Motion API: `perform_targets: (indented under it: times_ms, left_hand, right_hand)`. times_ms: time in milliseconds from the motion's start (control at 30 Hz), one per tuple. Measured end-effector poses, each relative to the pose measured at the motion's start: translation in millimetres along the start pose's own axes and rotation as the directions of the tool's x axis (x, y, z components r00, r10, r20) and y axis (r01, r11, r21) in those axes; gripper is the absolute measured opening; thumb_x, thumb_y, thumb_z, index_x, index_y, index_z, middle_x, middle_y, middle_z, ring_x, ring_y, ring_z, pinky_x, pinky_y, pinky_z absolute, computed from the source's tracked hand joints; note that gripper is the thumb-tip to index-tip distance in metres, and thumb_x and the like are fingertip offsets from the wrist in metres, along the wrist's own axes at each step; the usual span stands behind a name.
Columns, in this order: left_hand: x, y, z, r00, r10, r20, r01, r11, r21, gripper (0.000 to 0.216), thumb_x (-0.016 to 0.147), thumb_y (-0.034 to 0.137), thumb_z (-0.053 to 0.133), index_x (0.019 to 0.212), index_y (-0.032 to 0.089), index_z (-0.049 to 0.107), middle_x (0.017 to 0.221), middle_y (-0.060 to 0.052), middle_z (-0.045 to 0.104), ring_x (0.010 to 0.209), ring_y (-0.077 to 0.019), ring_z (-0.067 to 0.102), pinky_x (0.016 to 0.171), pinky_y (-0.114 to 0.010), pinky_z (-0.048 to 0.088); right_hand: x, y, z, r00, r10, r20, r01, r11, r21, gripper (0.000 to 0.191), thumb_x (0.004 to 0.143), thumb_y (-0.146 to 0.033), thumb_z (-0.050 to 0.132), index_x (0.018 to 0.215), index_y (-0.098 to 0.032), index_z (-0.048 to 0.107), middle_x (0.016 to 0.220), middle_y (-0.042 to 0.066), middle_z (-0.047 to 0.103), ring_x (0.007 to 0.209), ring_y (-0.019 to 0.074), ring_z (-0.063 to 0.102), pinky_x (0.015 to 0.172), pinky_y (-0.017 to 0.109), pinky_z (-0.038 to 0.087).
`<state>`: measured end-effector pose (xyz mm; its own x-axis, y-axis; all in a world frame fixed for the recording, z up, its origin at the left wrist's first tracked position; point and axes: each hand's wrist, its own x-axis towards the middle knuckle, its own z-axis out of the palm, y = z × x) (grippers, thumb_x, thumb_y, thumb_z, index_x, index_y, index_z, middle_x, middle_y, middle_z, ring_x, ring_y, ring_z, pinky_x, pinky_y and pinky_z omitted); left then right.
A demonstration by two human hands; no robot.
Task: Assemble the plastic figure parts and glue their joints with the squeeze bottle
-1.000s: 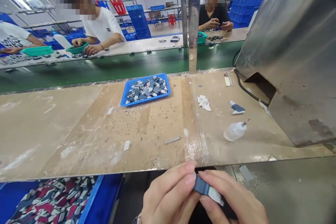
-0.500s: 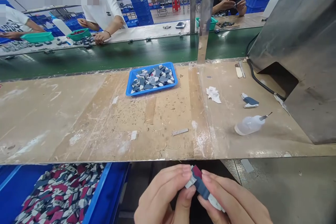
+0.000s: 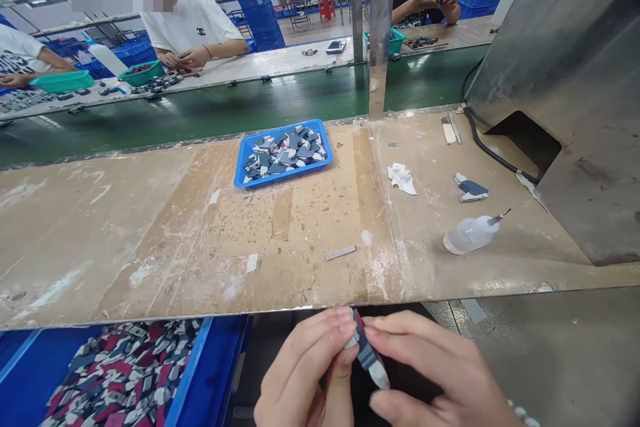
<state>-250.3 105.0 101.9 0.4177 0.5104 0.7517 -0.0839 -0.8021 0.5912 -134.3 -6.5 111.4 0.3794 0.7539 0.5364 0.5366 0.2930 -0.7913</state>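
Observation:
Both my hands meet below the near edge of the worktable (image 3: 150, 247), pinched on one small dark blue, red and white flat piece (image 3: 367, 353). My left hand (image 3: 305, 373) grips its upper end with thumb and fingertips. My right hand (image 3: 435, 373) holds its lower end from the right. At the lower left a big blue bin (image 3: 210, 373) holds several similar pieces. A small blue tray (image 3: 240, 177) of several such pieces rests on the table beyond.
A clear squeeze bottle (image 3: 467, 235) lies on its side at the right, near a loose blue-white piece (image 3: 471, 188) and a crumpled white scrap (image 3: 401, 178). A metal machine housing (image 3: 575, 80) fills the right. Beyond a green conveyor (image 3: 200, 113), other people work.
The piece has turned between my fingers, from lying broadside to nearly edge-on. The view has shifted slightly; the hands stay in the same place.

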Motion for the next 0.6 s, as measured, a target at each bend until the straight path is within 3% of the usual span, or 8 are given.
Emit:
perform_targets:
  times_ms: [67,133,300,600]
  left_hand:
    - [2.3,0.5,-2.3,1.0,0.022,0.02,-0.022,1.0,0.007,0.032,0.079,-0.013,0.066,0.102,0.008,0.073,0.101,-0.002,0.074,0.095,-0.0145,0.072,0.084,-0.024,0.061]
    - [3.7,2.5,-4.8,0.998,0.043,0.035,-0.043,0.999,0.001,0.029,0.079,-0.011,0.067,0.1,0.008,0.073,0.1,-0.002,0.074,0.095,-0.0152,0.072,0.082,-0.024,0.062]
    - [2.7,3.3,-11.9,0.99,0.114,0.08,-0.113,0.993,-0.015,0.027,0.08,-0.008,0.069,0.102,0.008,0.073,0.104,-0.003,0.074,0.094,-0.0161,0.073,0.077,-0.024,0.064]
    - [3.1,4.0,-21.5,0.978,0.112,0.177,-0.095,0.991,-0.097,0.029,0.08,-0.005,0.068,0.104,0.011,0.073,0.107,-0.001,0.075,0.092,-0.0164,0.074,0.075,-0.025,0.066]
  right_hand:
    - [8.5,-0.6,-10.8,0.987,0.134,0.088,-0.143,0.985,0.095,0.018,0.092,-0.013,0.067,0.109,-0.014,0.072,0.105,0.009,0.076,0.096,0.014,0.074,0.088,0.015,0.059]
    - [12.3,-0.8,-14.9,0.975,0.211,0.062,-0.219,0.963,0.155,0.022,0.088,-0.007,0.069,0.107,-0.017,0.073,0.1,0.006,0.075,0.09,0.0121,0.073,0.084,0.014,0.059]
    - [13.7,0.2,-9.0,0.991,0.134,-0.018,-0.128,0.971,0.201,0.015,0.084,-0.008,0.074,0.099,-0.011,0.076,0.09,0.009,0.073,0.077,0.0135,0.072,0.071,0.016,0.059]
    - [14.4,-5.9,-18.2,0.984,0.156,0.082,-0.169,0.968,0.186,0.008,0.088,-0.01,0.072,0.091,-0.009,0.078,0.085,0.01,0.072,0.068,0.0142,0.071,0.059,0.017,0.058]
